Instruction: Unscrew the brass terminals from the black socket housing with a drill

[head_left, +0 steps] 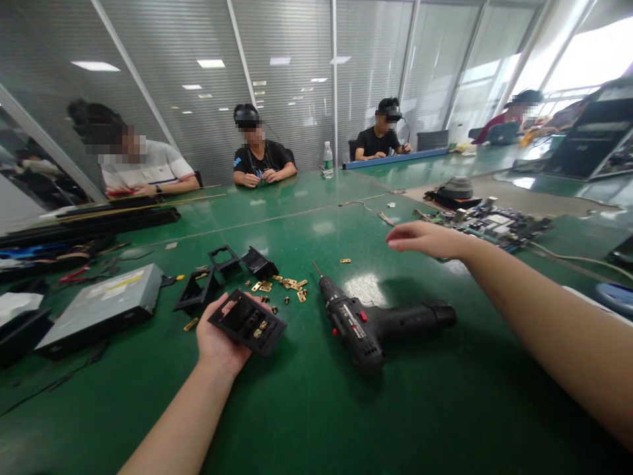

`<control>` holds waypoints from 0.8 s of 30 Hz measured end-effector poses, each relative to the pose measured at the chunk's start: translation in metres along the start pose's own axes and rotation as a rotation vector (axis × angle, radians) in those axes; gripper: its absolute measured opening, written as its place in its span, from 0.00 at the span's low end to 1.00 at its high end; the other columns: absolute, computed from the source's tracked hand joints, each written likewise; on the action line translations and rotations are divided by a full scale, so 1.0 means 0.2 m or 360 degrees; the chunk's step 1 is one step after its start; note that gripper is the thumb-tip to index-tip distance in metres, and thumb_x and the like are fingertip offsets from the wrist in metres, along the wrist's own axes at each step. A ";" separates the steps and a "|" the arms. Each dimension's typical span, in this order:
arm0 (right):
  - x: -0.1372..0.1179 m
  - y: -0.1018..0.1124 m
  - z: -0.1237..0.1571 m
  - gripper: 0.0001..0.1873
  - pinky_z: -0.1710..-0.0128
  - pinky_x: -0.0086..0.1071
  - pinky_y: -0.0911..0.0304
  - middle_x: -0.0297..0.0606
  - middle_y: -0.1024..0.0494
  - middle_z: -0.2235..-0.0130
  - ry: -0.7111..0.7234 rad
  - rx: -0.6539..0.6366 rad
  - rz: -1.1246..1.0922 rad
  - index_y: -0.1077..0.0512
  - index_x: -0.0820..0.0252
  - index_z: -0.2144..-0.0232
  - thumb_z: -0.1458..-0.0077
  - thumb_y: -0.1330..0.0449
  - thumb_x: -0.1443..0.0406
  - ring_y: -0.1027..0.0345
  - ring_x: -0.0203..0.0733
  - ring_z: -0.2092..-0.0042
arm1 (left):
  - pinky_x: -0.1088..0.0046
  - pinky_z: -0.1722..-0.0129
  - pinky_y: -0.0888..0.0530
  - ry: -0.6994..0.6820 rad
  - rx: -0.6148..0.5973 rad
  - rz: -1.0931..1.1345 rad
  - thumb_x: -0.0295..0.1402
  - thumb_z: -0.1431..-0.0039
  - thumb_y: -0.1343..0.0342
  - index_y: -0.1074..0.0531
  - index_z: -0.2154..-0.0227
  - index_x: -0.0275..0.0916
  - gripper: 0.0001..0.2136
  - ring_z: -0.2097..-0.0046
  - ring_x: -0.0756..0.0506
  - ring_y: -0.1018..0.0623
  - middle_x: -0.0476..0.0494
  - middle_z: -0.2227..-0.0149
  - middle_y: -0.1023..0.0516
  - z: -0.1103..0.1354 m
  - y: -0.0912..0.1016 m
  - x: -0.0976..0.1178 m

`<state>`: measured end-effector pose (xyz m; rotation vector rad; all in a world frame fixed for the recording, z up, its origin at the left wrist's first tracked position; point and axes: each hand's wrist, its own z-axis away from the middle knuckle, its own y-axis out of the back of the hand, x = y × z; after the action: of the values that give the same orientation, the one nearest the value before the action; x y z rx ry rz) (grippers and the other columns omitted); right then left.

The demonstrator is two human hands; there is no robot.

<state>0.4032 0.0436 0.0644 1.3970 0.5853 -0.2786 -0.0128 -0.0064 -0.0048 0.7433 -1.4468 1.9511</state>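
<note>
In my left hand (217,346) lies a black rectangular plastic housing (236,321) with small brass contacts inside; the palm supports it from below and the fingers are partly hidden behind it. My right hand (428,239) hovers over the table with its fingers stretched out, and nothing shows in it. Below and to its left a black cordless drill (353,326) rests on its side, a thin bit pointing away from me. Small brass plates (291,284) and screws (287,300) are scattered beyond the housing. One brass plate (345,260) sits apart, beyond the drill.
Black plastic frames (225,262) stand behind my left hand. Left of them is a silver disc drive (106,303). A circuit board (499,221) with cables lies beyond my right forearm. Across the green table (297,402) several people sit, near a water bottle (328,160).
</note>
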 end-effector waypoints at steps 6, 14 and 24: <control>-0.36 -0.22 0.24 0.46 0.59 0.41 0.34 0.43 0.23 0.55 0.0342 -0.0766 0.0426 0.30 0.57 0.48 0.72 0.26 0.50 0.28 0.56 0.56 | 0.55 0.66 0.22 -0.0038 0.0039 0.0090 0.38 0.50 0.46 0.26 0.69 0.35 0.11 0.67 0.38 0.21 0.38 0.70 0.23 -0.01 0.02 0.02; -0.44 -0.56 0.30 0.21 0.70 0.38 0.40 0.48 0.25 0.64 0.0320 -0.0262 0.0761 0.33 0.62 0.60 0.62 0.41 0.70 0.29 0.54 0.63 | 0.57 0.64 0.23 -0.0007 0.0030 0.0215 0.36 0.50 0.45 0.26 0.71 0.35 0.10 0.68 0.40 0.22 0.39 0.72 0.23 0.00 0.01 0.02; -0.40 -0.58 0.28 0.23 0.69 0.36 0.36 0.43 0.27 0.62 0.0760 0.0587 0.0347 0.39 0.61 0.57 0.55 0.36 0.63 0.31 0.46 0.65 | 0.56 0.65 0.23 -0.0009 0.0157 0.0216 0.38 0.51 0.45 0.27 0.72 0.36 0.09 0.68 0.39 0.21 0.40 0.72 0.23 0.02 0.00 0.02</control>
<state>0.2895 -0.0419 0.0142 1.8893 0.7897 0.1383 -0.0152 -0.0097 -0.0006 0.7103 -1.4465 2.1381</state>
